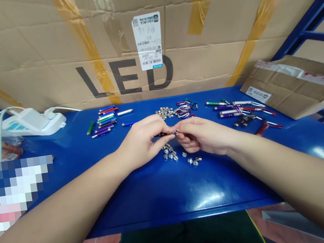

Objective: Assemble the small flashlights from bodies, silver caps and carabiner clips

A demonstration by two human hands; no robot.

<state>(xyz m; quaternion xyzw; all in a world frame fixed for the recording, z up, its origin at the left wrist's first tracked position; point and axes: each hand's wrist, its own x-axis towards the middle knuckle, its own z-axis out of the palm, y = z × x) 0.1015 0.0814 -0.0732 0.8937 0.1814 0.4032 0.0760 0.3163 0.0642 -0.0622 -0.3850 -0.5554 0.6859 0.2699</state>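
My left hand (142, 141) and right hand (202, 136) meet above the blue table (172, 192). My left fingers pinch a slim black penlight tube (160, 135), and my right fingertips grip its small metal end (176, 132). Just below my hands lie several silver screw-on end caps (170, 153). Beyond my fingers are a heap of button cell batteries (165, 113) and a bunch of coloured carabiner clips (186, 109). Coloured penlight tubes (104, 121) lie to the left, and penlights with clips attached (240, 112) lie to the right.
A large cardboard box printed LED (113, 78) stands along the table's far edge. A flattened cardboard carton (294, 86) rests at the right. A white plastic device with a cable (34, 122) sits at the left, beside a pixelated patch.
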